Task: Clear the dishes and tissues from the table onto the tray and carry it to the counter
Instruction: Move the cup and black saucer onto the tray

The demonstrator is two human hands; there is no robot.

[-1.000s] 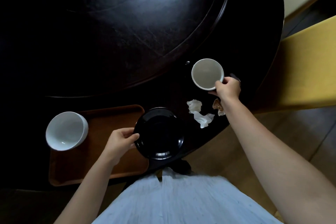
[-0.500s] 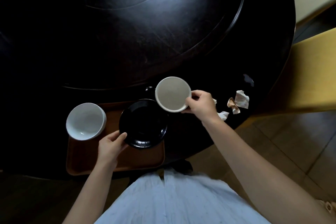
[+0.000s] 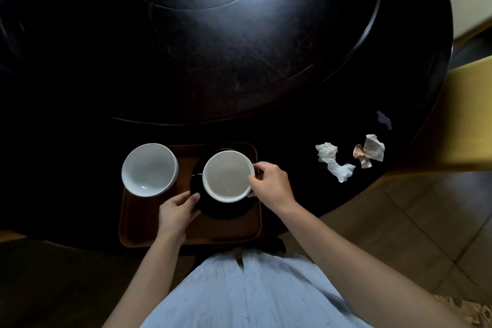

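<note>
Both round white ceramic bowls and the round black plate sat on the brown rectangular tray; the right hand pinched one bowl's rim, the left hand gripped the plate; crumpled tissues remained on the dark tabletop.

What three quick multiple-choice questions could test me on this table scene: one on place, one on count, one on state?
1. Where is the black plate?
A. on the brown tray
B. on the floor
C. on the yellow chair

2. How many white bowls are in view?
A. one
B. two
C. four

3. What is the right hand doing?
A. resting open on the table
B. gripping a bowl's rim
C. holding a tissue

Answers:
1. A, tray shows around it.
2. B, left bowl and held bowl.
3. B, fingers pinch the rim; crumpled tissues lie untouched.
</note>
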